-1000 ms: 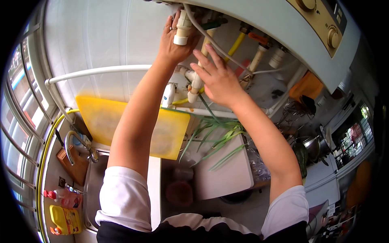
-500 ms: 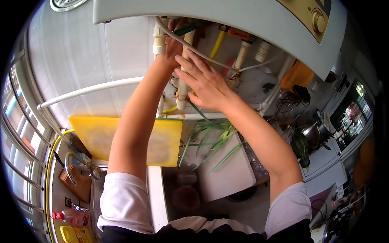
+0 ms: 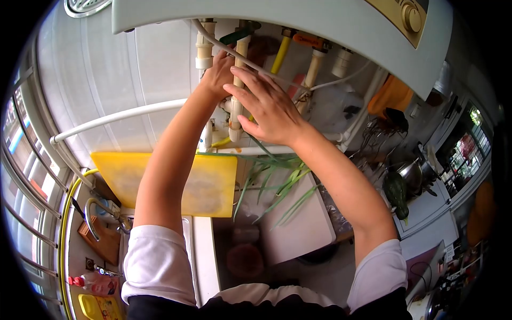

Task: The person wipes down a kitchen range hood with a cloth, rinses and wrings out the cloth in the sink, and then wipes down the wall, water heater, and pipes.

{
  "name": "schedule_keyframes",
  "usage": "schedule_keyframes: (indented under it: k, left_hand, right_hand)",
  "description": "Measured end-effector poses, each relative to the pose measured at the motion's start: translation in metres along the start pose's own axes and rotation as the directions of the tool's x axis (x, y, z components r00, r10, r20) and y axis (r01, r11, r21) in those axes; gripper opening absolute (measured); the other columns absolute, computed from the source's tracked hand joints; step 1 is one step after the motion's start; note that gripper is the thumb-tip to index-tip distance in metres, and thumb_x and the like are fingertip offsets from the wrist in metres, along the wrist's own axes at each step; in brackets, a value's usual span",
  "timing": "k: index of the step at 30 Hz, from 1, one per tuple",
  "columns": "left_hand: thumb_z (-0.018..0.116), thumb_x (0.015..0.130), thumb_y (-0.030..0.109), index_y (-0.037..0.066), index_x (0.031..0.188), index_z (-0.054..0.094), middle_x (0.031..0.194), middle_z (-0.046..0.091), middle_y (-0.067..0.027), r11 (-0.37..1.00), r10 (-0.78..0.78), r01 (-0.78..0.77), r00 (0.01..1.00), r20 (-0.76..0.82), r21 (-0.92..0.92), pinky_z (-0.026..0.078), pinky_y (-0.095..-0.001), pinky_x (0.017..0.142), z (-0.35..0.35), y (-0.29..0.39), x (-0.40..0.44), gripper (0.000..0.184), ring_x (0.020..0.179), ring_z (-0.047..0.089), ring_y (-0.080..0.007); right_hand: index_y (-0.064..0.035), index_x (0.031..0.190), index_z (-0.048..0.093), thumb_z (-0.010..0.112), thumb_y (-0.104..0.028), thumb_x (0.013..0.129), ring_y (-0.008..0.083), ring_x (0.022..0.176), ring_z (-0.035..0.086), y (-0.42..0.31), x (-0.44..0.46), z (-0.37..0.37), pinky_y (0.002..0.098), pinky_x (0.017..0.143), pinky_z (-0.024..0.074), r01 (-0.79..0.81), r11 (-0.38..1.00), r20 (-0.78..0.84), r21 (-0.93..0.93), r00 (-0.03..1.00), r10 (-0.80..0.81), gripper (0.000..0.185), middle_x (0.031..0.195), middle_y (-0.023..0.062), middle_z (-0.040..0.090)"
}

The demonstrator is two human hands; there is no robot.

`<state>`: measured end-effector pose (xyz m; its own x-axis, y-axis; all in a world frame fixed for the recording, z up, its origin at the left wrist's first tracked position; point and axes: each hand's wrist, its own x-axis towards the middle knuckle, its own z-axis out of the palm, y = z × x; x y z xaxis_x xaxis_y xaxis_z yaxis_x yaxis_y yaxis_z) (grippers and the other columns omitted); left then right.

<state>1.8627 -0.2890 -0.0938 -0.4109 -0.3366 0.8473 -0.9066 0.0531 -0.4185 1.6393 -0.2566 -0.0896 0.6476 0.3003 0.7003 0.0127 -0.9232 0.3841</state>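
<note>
Under the white wall-mounted unit point(image 3: 266, 18), my left hand point(image 3: 217, 74) is raised among the pipes, just below a green valve handle point(image 3: 240, 35). Its fingers go behind the vertical cream pipe point(image 3: 236, 113) and are mostly hidden, so its grip does not show. My right hand point(image 3: 272, 109) is open in front of that pipe, fingers stretched toward it; whether the fingertips touch it I cannot tell. A thin grey cable point(image 3: 256, 66) runs past both hands. To the right are a yellow pipe point(image 3: 280, 53) and an orange valve handle point(image 3: 309, 40).
Below my arms, a yellow cutting board point(image 3: 213, 184) leans by the wall and green onions point(image 3: 288, 184) hang over a pale board point(image 3: 298, 224). At left are a curved faucet point(image 3: 90, 213) and a window with bars. A white rail point(image 3: 122, 114) crosses the wall.
My left hand has come down slightly from beside the green valve handle, which shows more fully now. My right hand stays spread by the pipe. The view has shifted a little.
</note>
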Motion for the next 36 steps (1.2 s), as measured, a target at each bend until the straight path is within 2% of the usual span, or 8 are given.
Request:
schedule_keyframes:
  k: [8, 24, 26, 27, 30, 32, 34, 36]
  left_hand:
    - [0.053, 0.087, 0.032, 0.013, 0.131, 0.056, 0.142, 0.049, -0.011, 0.985, -0.174, 0.169, 0.97, -0.17, -0.046, 0.03, -0.0489, 0.11, 0.016, -0.017, 0.035, 0.048, 0.131, 0.043, -0.0343]
    - [0.053, 0.086, 0.026, 0.017, 0.133, 0.056, 0.134, 0.055, -0.0073, 0.991, -0.003, 0.02, 0.992, -0.125, 0.133, 0.035, -0.0457, 0.107, -0.011, 0.006, 0.004, 0.047, 0.121, 0.052, -0.0283]
    - [0.053, 0.086, 0.026, 0.018, 0.133, 0.056, 0.136, 0.054, -0.0061, 0.991, 0.019, 0.006, 0.983, -0.18, 0.136, 0.035, -0.0477, 0.108, -0.029, 0.016, 0.003, 0.048, 0.122, 0.051, -0.0291]
    - [0.054, 0.086, 0.025, 0.019, 0.133, 0.056, 0.135, 0.054, -0.0056, 0.989, 0.032, -0.004, 0.981, -0.19, 0.145, 0.035, -0.0475, 0.108, -0.032, 0.016, 0.006, 0.048, 0.122, 0.051, -0.0288]
    - [0.055, 0.085, 0.024, 0.02, 0.132, 0.057, 0.134, 0.055, -0.0041, 0.987, 0.039, 0.001, 0.969, -0.244, 0.16, 0.035, -0.0472, 0.108, -0.041, 0.014, 0.019, 0.047, 0.121, 0.052, -0.0279]
    - [0.055, 0.084, 0.022, 0.02, 0.131, 0.058, 0.133, 0.056, -0.0032, 0.986, 0.031, 0.014, 0.963, -0.267, 0.165, 0.036, -0.047, 0.108, -0.043, 0.015, 0.024, 0.047, 0.121, 0.052, -0.0272]
    - [0.056, 0.084, 0.021, 0.021, 0.13, 0.059, 0.132, 0.057, -0.0022, 0.987, 0.004, 0.042, 0.958, -0.286, 0.156, 0.036, -0.0467, 0.108, -0.042, 0.019, 0.031, 0.047, 0.121, 0.053, -0.0266]
    - [0.058, 0.082, 0.019, 0.02, 0.126, 0.062, 0.129, 0.059, -0.0009, 0.992, -0.013, 0.047, 0.959, -0.282, 0.117, 0.038, -0.0453, 0.106, -0.04, 0.02, 0.042, 0.044, 0.118, 0.055, -0.0245]
  right_hand:
    - [-0.0125, 0.138, 0.048, 0.075, -0.017, 0.073, 0.0346, 0.13, 0.043, -0.003, 0.003, -0.005, 0.0456, 0.109, 0.0375, -0.04, 0.999, 0.016, 0.037, 0.999, 0.04, 0.07, 0.146, 0.0142, 0.038]
    - [-0.011, 0.13, 0.053, 0.074, -0.017, 0.076, 0.0352, 0.127, 0.045, -0.016, -0.009, -0.011, 0.0457, 0.109, 0.0373, -0.045, 0.997, 0.087, 0.062, 0.995, 0.039, 0.058, 0.143, 0.0134, 0.041]
    - [-0.0091, 0.116, 0.063, 0.07, -0.016, 0.077, 0.0316, 0.12, 0.052, -0.017, -0.013, -0.013, 0.0449, 0.105, 0.0414, 0.005, 0.998, 0.028, 0.067, 1.0, -0.006, 0.04, 0.13, 0.0124, 0.052]
    - [-0.008, 0.103, 0.065, 0.068, -0.013, 0.077, 0.029, 0.104, 0.059, -0.017, -0.013, -0.015, 0.0427, 0.094, 0.0464, 0.013, 0.996, -0.059, 0.093, 0.998, -0.008, 0.026, 0.114, 0.0096, 0.06]
    - [-0.0073, 0.093, 0.063, 0.068, -0.011, 0.076, 0.0286, 0.092, 0.06, -0.012, -0.016, -0.034, 0.0418, 0.083, 0.0475, -0.027, 0.999, -0.144, 0.038, 0.989, 0.032, 0.018, 0.102, 0.0082, 0.062]
    - [-0.0065, 0.091, 0.062, 0.065, -0.007, 0.078, 0.0295, 0.086, 0.059, -0.006, -0.016, -0.038, 0.0406, 0.076, 0.0471, -0.023, 0.999, -0.218, 0.042, 0.976, 0.031, 0.014, 0.096, 0.0081, 0.061]
    - [-0.0051, 0.092, 0.062, 0.061, -0.002, 0.08, 0.0314, 0.086, 0.059, 0.001, -0.017, -0.04, 0.039, 0.076, 0.0479, -0.202, 0.957, -0.266, 0.21, 0.93, 0.255, 0.013, 0.093, 0.0098, 0.059]
    - [-0.0029, 0.095, 0.061, 0.054, 0.002, 0.082, 0.03, 0.086, 0.06, 0.004, -0.015, -0.042, 0.0374, 0.077, 0.0484, -0.243, 0.941, -0.291, 0.238, 0.906, 0.307, 0.016, 0.095, 0.0109, 0.059]
